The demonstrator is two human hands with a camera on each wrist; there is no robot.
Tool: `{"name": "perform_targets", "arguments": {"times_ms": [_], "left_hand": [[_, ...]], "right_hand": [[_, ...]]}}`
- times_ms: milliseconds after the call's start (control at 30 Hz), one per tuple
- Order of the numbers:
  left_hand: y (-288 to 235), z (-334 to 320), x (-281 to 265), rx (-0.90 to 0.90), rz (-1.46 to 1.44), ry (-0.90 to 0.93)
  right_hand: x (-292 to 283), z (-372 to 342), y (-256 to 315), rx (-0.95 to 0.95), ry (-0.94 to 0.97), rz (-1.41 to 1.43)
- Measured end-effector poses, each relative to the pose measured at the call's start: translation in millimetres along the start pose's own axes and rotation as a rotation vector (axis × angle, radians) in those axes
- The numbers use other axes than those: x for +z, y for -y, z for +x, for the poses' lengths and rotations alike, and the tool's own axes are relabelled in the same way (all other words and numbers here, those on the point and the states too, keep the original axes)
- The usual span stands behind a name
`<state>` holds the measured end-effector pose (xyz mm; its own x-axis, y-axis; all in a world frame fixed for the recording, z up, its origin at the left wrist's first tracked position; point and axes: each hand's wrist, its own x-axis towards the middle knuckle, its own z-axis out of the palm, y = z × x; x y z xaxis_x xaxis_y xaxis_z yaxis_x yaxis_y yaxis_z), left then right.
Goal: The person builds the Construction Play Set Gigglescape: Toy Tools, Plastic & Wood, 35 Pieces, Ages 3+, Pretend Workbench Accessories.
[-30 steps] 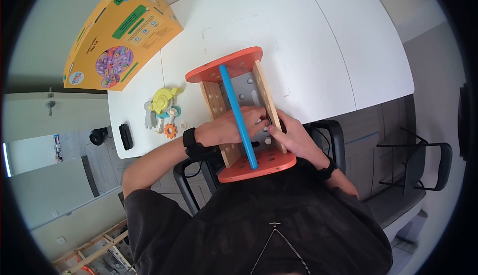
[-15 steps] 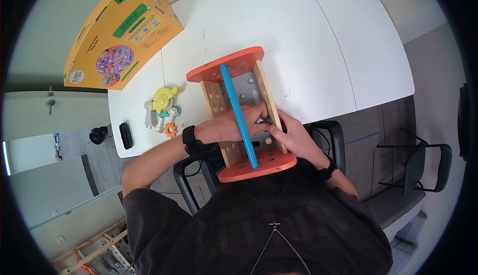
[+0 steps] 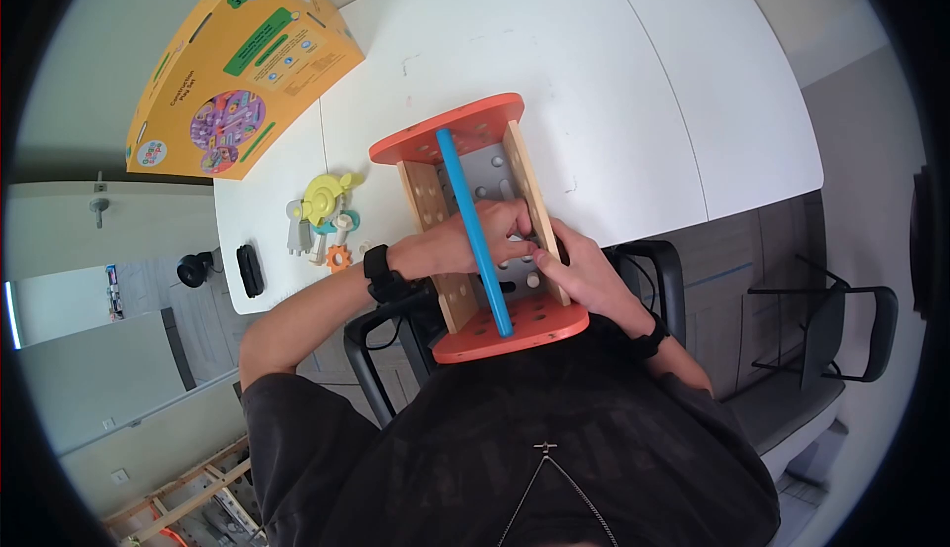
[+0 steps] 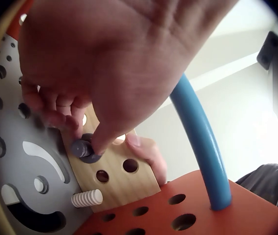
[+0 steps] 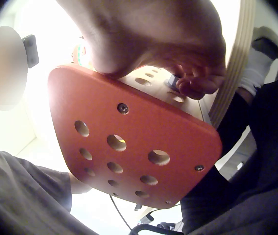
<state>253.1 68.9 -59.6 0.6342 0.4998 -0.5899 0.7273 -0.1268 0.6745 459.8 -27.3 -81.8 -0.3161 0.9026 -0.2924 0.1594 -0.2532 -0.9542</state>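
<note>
A toy toolbox with red end panels (image 3: 515, 331), wooden sides (image 3: 530, 186) and a blue handle bar (image 3: 473, 220) stands at the table edge. My left hand (image 3: 450, 248) reaches under the bar into it. Inside, its thumb and fingers pinch a dark grey nut (image 4: 91, 155) around a grey bolt end (image 4: 81, 148) at the right wooden side. My right hand (image 3: 589, 275) wraps that side from outside, thumb over its top edge. In the right wrist view its curled fingers (image 5: 193, 85) hold the blue-grey bolt head (image 5: 173, 82). A white threaded bolt (image 4: 87, 198) sticks up nearby.
On the white table (image 3: 554, 32) at left lie a yellow-green toy piece (image 3: 322, 198), an orange gear (image 3: 339, 259) and a black case (image 3: 250, 271). A yellow play set box (image 3: 237, 82) stands behind them. A black chair (image 3: 841, 339) is at the right.
My left hand's fingers have shifted and turned slightly inside the toolbox. The right hand and the toolbox have stayed almost still.
</note>
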Motion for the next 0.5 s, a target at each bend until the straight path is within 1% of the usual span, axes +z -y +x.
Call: {"name": "perform_targets", "arguments": {"times_ms": [67, 167, 367, 467, 500], "left_hand": [[-0.2, 0.6, 0.7, -0.004, -0.011, 0.006], [3.8, 3.5, 3.2, 0.131, 0.084, -0.042], [-0.4, 4.0, 4.3, 0.1, 0.139, -0.08], [0.8, 2.4, 9.1, 0.209, 0.197, -0.186], [-0.1, 1.8, 9.5, 0.205, 0.194, -0.186]], "right_hand": [[-0.7, 0.2, -0.1, 0.012, 0.008, 0.002], [-1.6, 0.7, -1.0, 0.028, 0.022, -0.003], [-0.4, 1.9, -4.6, 0.0, 0.002, -0.008], [-0.1, 2.3, -7.0, -0.012, -0.009, -0.027], [-0.1, 2.5, -7.7, -0.017, -0.013, -0.033]]}}
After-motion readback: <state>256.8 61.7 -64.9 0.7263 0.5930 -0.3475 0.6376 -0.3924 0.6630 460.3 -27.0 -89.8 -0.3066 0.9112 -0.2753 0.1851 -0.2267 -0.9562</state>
